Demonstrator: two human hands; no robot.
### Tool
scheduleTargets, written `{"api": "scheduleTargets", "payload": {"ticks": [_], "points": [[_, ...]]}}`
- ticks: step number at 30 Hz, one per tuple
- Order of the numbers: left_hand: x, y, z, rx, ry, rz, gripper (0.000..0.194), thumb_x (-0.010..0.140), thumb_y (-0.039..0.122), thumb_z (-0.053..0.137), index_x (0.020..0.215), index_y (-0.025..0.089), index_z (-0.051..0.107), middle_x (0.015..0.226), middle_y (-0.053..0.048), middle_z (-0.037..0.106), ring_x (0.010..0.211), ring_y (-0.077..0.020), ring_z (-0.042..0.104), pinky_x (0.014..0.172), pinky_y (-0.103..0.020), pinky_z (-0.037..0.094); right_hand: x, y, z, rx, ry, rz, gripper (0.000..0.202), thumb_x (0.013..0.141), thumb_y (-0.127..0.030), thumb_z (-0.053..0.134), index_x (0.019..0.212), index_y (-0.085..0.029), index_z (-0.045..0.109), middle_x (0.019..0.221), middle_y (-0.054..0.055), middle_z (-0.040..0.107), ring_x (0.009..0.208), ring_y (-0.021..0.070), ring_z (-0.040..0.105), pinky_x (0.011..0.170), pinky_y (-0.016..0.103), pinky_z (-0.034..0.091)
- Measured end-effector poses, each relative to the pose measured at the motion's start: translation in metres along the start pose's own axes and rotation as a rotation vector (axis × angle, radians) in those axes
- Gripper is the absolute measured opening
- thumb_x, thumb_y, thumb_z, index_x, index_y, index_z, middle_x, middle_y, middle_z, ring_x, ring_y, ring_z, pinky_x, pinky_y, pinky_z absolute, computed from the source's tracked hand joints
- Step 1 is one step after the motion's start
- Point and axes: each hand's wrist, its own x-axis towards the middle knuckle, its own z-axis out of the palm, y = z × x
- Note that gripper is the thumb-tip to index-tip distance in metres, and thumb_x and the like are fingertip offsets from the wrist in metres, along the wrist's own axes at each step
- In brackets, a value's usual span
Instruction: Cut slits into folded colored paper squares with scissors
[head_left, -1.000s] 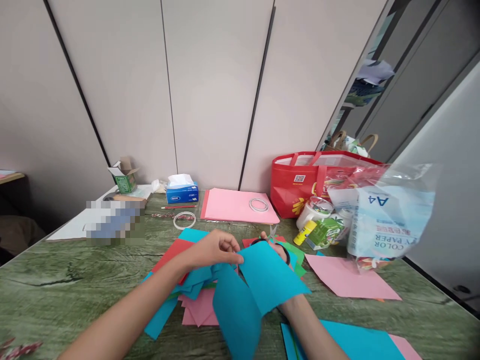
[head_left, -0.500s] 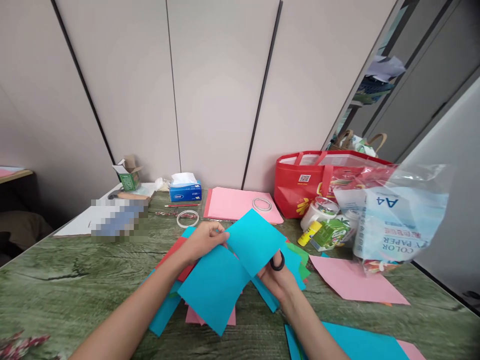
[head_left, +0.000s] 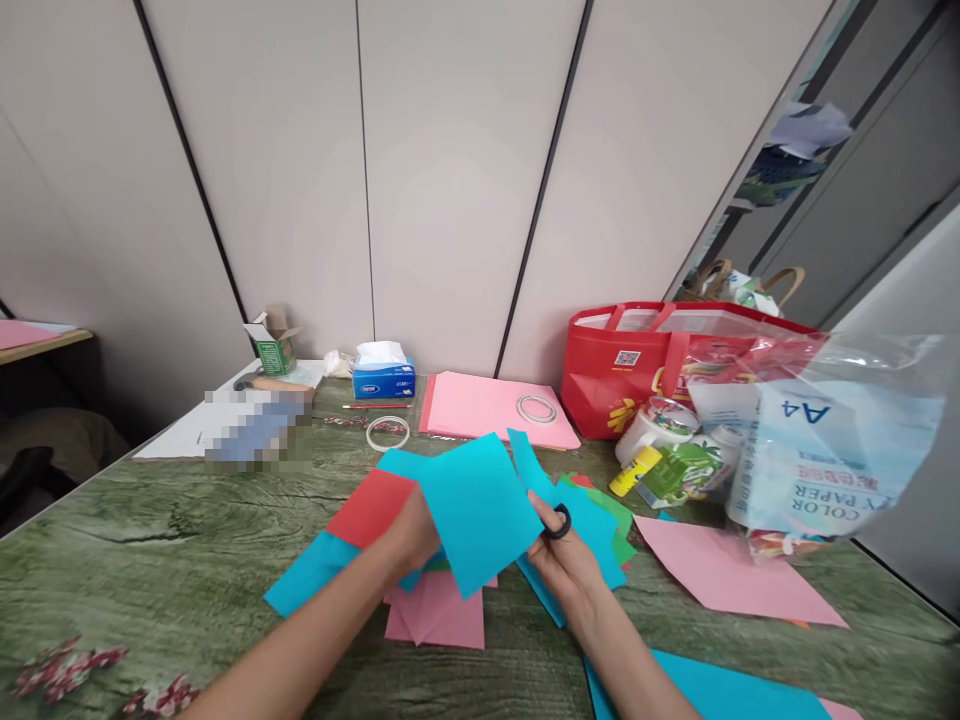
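A square sheet of blue paper (head_left: 480, 510) is raised and tilted over the middle of the table. My left hand (head_left: 417, 528) grips it from the left, its fingers mostly hidden behind the sheet. Close to the sheet's right edge, my right hand (head_left: 566, 565) is closed around scissors (head_left: 558, 522); one black finger loop shows, while the blades are out of sight. A narrow blue paper piece (head_left: 527, 458) sticks up just above the right hand. Beneath both hands lie a red sheet (head_left: 371, 508), more blue sheets (head_left: 315, 572) and folded pink paper (head_left: 450, 612).
At the back are a blue tissue box (head_left: 384, 378), a pink paper stack (head_left: 480, 400) and a white tape ring (head_left: 388, 433). To the right stand a red bag (head_left: 600, 385), a yellow glue stick (head_left: 636, 470) and a plastic paper packet (head_left: 817, 470). Pink paper (head_left: 739, 570) lies before them.
The lower large blue sheet has left its place under my left hand, uncovering pink paper. My left hand has moved down behind the raised sheet. The view has shifted slightly left.
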Motion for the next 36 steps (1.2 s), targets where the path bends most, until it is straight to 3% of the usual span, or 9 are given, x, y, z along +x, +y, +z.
{"api": "scheduleTargets", "payload": {"ticks": [2,5,10,14,17,20,24,30,36], "points": [[-0.010,-0.018,0.007,0.107,-0.064,0.027,0.039,0.048,0.027,0.077,0.086,0.026,0.067,0.110,-0.003,0.062,0.114,-0.0306,0.045,0.093,-0.040,0.037,0.004,0.002,-0.003,0.051,0.095,-0.089,0.021,0.055,-0.011,0.075,0.069,-0.016,0.061,0.063,-0.003,0.068,0.052,0.0110,0.063,0.045,0.016,0.055],[-0.020,-0.038,0.018,0.133,-0.125,-0.018,0.046,0.052,0.030,0.076,0.096,0.022,0.064,0.117,-0.007,0.057,0.118,-0.0288,0.041,0.097,-0.041,0.034,0.004,0.005,-0.003,0.066,0.154,-0.174,0.024,0.056,-0.011,0.075,0.071,-0.019,0.058,0.058,-0.008,0.065,0.048,0.0075,0.060,0.043,0.012,0.053],[-0.016,-0.044,0.028,-0.046,0.208,-0.073,0.043,0.067,0.046,0.061,0.098,0.016,0.059,0.103,-0.013,0.064,0.089,-0.0265,0.062,0.081,-0.041,0.045,-0.005,0.010,0.005,-0.072,0.132,-0.337,0.028,0.058,-0.016,0.075,0.079,-0.019,0.057,0.065,-0.006,0.065,0.051,0.0101,0.059,0.044,0.019,0.051],[-0.008,-0.032,0.018,-0.224,0.198,-0.088,0.036,0.070,0.038,0.062,0.097,0.016,0.057,0.101,-0.010,0.065,0.086,-0.0240,0.063,0.082,-0.039,0.046,-0.011,0.011,0.009,-0.264,0.034,-0.424,0.022,0.066,-0.026,0.069,0.082,-0.019,0.054,0.071,-0.002,0.064,0.065,0.0144,0.059,0.058,0.028,0.051],[-0.001,-0.024,0.006,-0.371,0.262,-0.027,0.031,0.072,0.032,0.062,0.096,0.015,0.056,0.102,-0.010,0.065,0.090,-0.0237,0.063,0.088,-0.038,0.044,-0.017,0.013,0.012,-0.433,-0.192,-0.370,0.026,0.068,-0.035,0.066,0.085,-0.019,0.053,0.074,0.001,0.062,0.072,0.0165,0.059,0.065,0.029,0.048],[0.003,-0.018,-0.002,-0.466,0.321,0.065,0.021,0.073,0.026,0.062,0.089,0.013,0.056,0.091,-0.009,0.068,0.094,-0.0241,0.061,0.092,-0.036,0.043,-0.028,0.019,0.017,-0.598,-0.416,-0.195,0.041,0.060,-0.033,0.074,0.091,-0.020,0.050,0.071,-0.001,0.060,0.064,0.0142,0.056,0.058,0.025,0.043],[0.001,-0.014,-0.003,-0.475,0.331,0.104,0.015,0.076,0.026,0.058,0.086,0.014,0.057,0.091,-0.008,0.068,0.097,-0.0240,0.060,0.093,-0.036,0.043,-0.042,0.026,0.021,-0.691,-0.590,0.001,0.046,0.052,-0.028,0.079,0.086,-0.021,0.048,0.071,-0.001,0.059,0.066,0.0145,0.056,0.059,0.024,0.042],[-0.006,-0.015,0.005,-0.431,0.247,0.073,0.026,0.076,0.032,0.057,0.095,0.014,0.061,0.111,-0.010,0.062,0.106,-0.0258,0.054,0.094,-0.038,0.042,-0.044,0.026,0.021,-0.643,-0.646,0.058,0.038,0.064,-0.040,0.069,0.091,-0.020,0.050,0.073,0.000,0.056,0.066,0.0138,0.052,0.063,0.026,0.040],[-0.007,-0.021,0.010,-0.422,0.281,0.010,0.028,0.074,0.032,0.059,0.094,0.013,0.062,0.110,-0.010,0.062,0.105,-0.0261,0.054,0.094,-0.038,0.041,-0.041,0.025,0.022,-0.678,-0.586,-0.002,0.039,0.061,-0.042,0.071,0.085,-0.019,0.051,0.071,-0.002,0.050,0.063,0.0120,0.043,0.057,0.023,0.034]]}}
